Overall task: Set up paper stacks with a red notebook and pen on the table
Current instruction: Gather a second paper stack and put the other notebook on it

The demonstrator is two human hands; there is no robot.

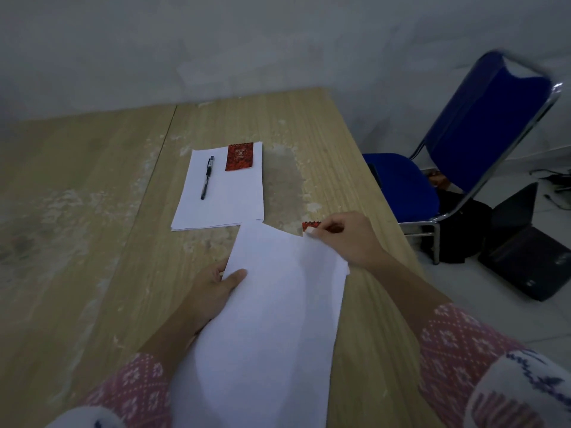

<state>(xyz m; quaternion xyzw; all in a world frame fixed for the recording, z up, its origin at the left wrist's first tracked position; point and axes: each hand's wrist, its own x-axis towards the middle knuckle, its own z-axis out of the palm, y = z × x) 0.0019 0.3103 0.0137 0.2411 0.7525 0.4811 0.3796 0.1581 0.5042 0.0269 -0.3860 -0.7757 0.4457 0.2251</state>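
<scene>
A stack of white paper (228, 199) lies flat on the wooden table (92, 211). On it rest a black pen (206, 177) at the left and a small red notebook (239, 156) at the top right. Closer to me, a second sheaf of white paper (272, 319) is held slightly lifted. My left hand (213, 291) grips its left edge, thumb on top. My right hand (346, 239) pinches its far right corner. A second red notebook (310, 225) peeks out just beyond my right hand, mostly hidden.
A blue chair (463, 149) with a metal frame stands off the table's right edge. Dark bags (525, 251) lie on the white floor beside it. A grey wall runs behind the table.
</scene>
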